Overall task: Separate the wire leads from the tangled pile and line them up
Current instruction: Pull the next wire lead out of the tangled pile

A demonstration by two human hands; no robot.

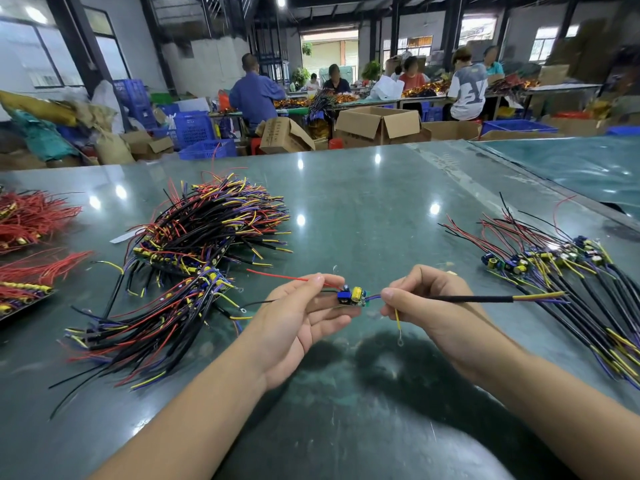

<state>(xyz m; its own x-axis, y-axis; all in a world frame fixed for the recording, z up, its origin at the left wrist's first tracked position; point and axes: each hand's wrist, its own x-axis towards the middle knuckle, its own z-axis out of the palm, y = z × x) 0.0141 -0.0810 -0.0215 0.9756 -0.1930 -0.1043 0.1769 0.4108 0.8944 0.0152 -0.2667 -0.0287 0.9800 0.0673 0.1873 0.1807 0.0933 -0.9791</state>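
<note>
Between my hands is one small circuit board with wire leads [353, 295], carrying a blue part and a yellow capacitor. My left hand [304, 317] pinches its red and black leads at the board's left end. My right hand [426, 299] pinches the black-sleeved lead [474, 299], which runs right and ends in yellow and purple wires. A short yellow wire with a ring terminal [399, 327] hangs below my right fingers. The tangled pile [194, 251] of boards and black, red, yellow and purple leads lies to the left. A lined-up row of boards with leads [554, 271] lies to the right.
The green table top [363, 202] reflects ceiling lights. Bundles of red-wired parts [27, 237] lie at the far left edge. Beyond the table stand cardboard boxes [377, 124], blue crates [197, 133] and several seated people at other benches.
</note>
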